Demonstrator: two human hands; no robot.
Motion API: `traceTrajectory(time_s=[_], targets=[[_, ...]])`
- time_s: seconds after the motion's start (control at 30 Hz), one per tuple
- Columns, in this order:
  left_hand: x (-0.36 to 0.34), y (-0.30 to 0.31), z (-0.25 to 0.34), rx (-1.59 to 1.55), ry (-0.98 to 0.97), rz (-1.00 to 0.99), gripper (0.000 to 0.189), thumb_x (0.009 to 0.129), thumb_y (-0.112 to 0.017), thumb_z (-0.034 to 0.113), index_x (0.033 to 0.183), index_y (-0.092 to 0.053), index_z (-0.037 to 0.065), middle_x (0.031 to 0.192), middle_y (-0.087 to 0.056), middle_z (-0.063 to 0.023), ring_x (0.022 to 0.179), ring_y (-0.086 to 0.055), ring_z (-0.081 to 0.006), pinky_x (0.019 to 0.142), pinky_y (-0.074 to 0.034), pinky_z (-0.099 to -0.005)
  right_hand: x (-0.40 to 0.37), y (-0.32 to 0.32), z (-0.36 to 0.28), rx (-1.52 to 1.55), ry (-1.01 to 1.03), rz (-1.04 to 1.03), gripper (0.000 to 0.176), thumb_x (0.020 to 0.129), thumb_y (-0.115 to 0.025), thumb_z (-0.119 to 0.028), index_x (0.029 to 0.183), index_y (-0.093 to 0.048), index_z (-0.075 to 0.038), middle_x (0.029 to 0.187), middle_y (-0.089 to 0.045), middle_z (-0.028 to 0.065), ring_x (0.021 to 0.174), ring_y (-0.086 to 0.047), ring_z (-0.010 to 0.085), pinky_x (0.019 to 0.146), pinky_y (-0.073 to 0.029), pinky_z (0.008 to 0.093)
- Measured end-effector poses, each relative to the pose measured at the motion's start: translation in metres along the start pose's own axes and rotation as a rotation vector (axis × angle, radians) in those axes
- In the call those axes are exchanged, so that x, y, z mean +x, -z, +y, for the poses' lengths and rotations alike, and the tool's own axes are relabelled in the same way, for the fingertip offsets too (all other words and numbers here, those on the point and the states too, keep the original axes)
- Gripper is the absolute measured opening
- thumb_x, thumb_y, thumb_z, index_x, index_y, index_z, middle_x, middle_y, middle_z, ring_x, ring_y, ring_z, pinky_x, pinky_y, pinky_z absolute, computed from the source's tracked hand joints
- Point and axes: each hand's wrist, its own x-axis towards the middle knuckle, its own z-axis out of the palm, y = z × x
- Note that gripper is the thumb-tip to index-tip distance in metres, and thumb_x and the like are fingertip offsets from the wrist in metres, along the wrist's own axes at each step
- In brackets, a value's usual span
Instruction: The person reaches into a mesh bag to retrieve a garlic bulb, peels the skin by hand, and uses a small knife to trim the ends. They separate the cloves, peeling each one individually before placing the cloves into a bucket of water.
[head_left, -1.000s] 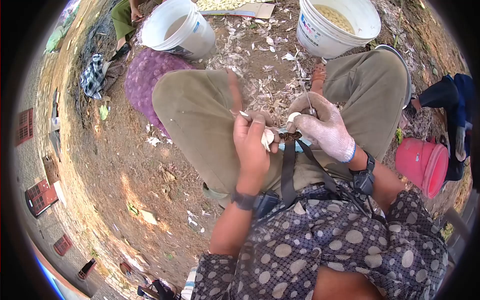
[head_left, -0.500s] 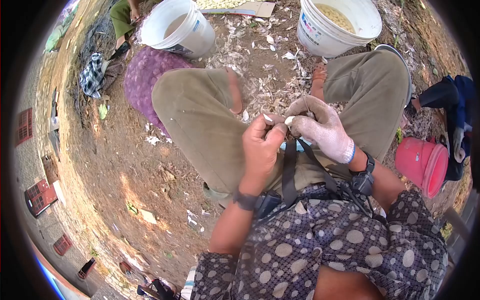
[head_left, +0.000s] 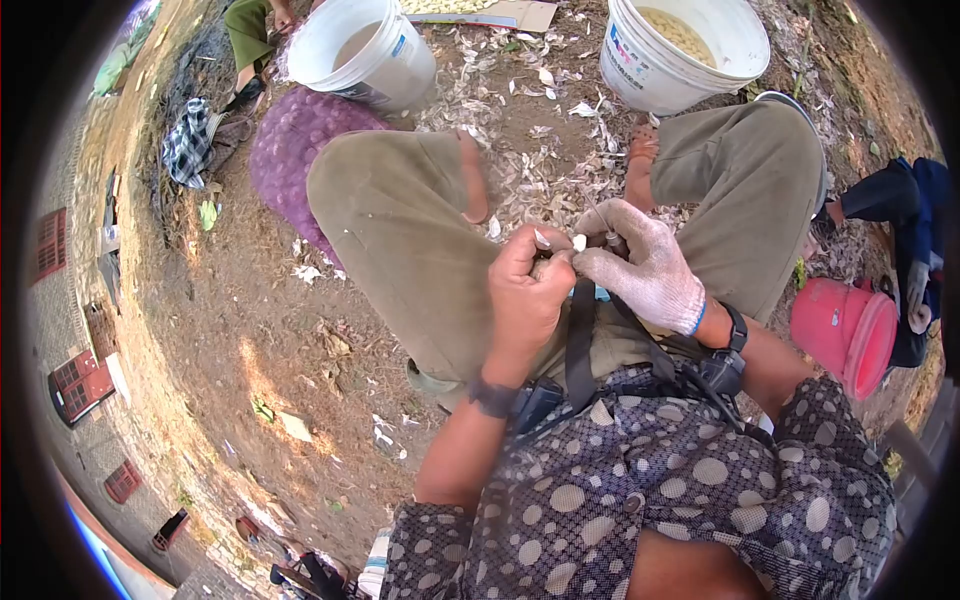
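A small white garlic clove sits between the fingertips of my two hands, above my lap. My right hand, in a soiled white glove, pinches it near the thumb and forefinger tips. A thin dark metal piece shows by the gloved fingers; its full shape is hidden. My left hand is bare and closed, its thumb against the curled forefinger close to the clove. A pale flake shows at the left forefinger. What lies inside the left fingers is hidden.
A white bucket and another white bucket with pale cloves in liquid stand ahead. A purple mesh bag of garlic lies by my left knee. At right is a pink bucket. Garlic skins litter the ground. Other people sit nearby.
The clove now stands clearer of the gloved thumb, between the two hands. My left fingers have curled in more, and the gloved hand has turned slightly. The view has shifted a little.
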Motion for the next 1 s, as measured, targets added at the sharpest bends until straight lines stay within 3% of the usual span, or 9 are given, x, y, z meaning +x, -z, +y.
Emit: traceTrajectory(time_s=[0.17,0.3,0.37,0.5,0.6,0.7,0.9,1.0], targets=[[-0.002,0.003,-0.002,-0.069,0.050,-0.079,0.011,0.089,-0.062,-0.004,0.097,-0.065,0.004,0.090,-0.061,0.0042,0.079,-0.051,-0.0019,0.068,-0.043,-0.0206,0.001,0.009,-0.004,-0.035,0.040,-0.077,0.020,0.096,-0.068,-0.014,0.108,-0.068,0.002,0.083,-0.068,0.0060,0.074,-0.063,0.0080,0.065,-0.052,0.0296],[-0.002,0.001,0.002,-0.393,0.168,-0.130,0.011,0.093,-0.060,0.004,0.104,-0.061,0.005,0.098,-0.064,-0.0032,0.081,-0.060,-0.0114,0.070,-0.049,-0.0266,0.006,0.016,-0.001,0.323,-0.147,-0.122,0.021,0.099,-0.062,-0.014,0.111,-0.066,0.003,0.085,-0.069,0.0047,0.075,-0.065,0.0085,0.064,-0.053,0.0269],[0.000,0.000,0.003,-0.610,0.193,-0.176,0.013,0.094,-0.063,0.008,0.106,-0.059,0.007,0.098,-0.063,-0.0051,0.080,-0.059,-0.0145,0.066,-0.048,-0.0279,0.007,0.021,-0.007,0.478,-0.275,-0.141,0.022,0.101,-0.060,-0.014,0.113,-0.065,0.003,0.084,-0.068,0.0046,0.074,-0.065,0.0079,0.063,-0.052,0.0245],[0.005,0.001,0.007,-0.807,0.174,-0.181,0.016,0.095,-0.066,0.012,0.109,-0.058,0.010,0.096,-0.061,-0.0071,0.077,-0.058,-0.0178,0.058,-0.044,-0.0290,0.004,0.026,0.013,0.785,-0.307,-0.159,0.022,0.103,-0.059,-0.018,0.114,-0.064,0.001,0.082,-0.066,0.0051,0.055,-0.051,0.0050,0.048,-0.037,0.0206],[0.003,0.002,0.008,-0.755,0.265,-0.091,0.011,0.097,-0.062,0.010,0.107,-0.056,0.011,0.095,-0.061,-0.0089,0.075,-0.056,-0.0183,0.055,-0.042,-0.0282,0.004,0.027,0.021,0.977,-0.232,-0.149,0.021,0.104,-0.057,-0.017,0.115,-0.063,0.000,0.079,-0.065,0.0048,0.048,-0.043,0.0052,0.044,-0.032,0.0213],[0.006,-0.003,0.007,-0.701,0.402,0.009,0.007,0.100,-0.058,0.011,0.106,-0.054,0.010,0.091,-0.061,-0.0101,0.068,-0.056,-0.0182,0.052,-0.041,-0.0266,0.006,0.041,0.017,0.972,-0.183,0.048,0.020,0.104,-0.056,-0.015,0.117,-0.062,-0.001,0.078,-0.063,0.0045,0.048,-0.040,0.0053,0.042,-0.030,0.0220],[0.013,0.003,-0.007,-0.546,0.516,0.065,0.008,0.105,-0.055,0.015,0.103,-0.053,0.008,0.084,-0.061,-0.0083,0.065,-0.057,-0.0161,0.050,-0.042,-0.0257,0.085,0.168,-0.011,0.559,-0.009,0.507,0.033,0.108,-0.057,-0.036,0.105,-0.062,-0.003,0.074,-0.058,0.0010,0.051,-0.040,0.0048,0.043,-0.029,0.0219],[0.012,0.001,-0.004,-0.526,0.528,0.045,0.009,0.105,-0.056,0.016,0.102,-0.053,0.009,0.084,-0.061,-0.0068,0.068,-0.059,-0.0158,0.050,-0.043,-0.0260,0.107,0.217,-0.021,0.529,-0.061,0.654,0.039,0.106,-0.061,-0.043,0.100,-0.062,-0.005,0.073,-0.057,0.0003,0.050,-0.040,0.0050,0.044,-0.030,0.0227]])
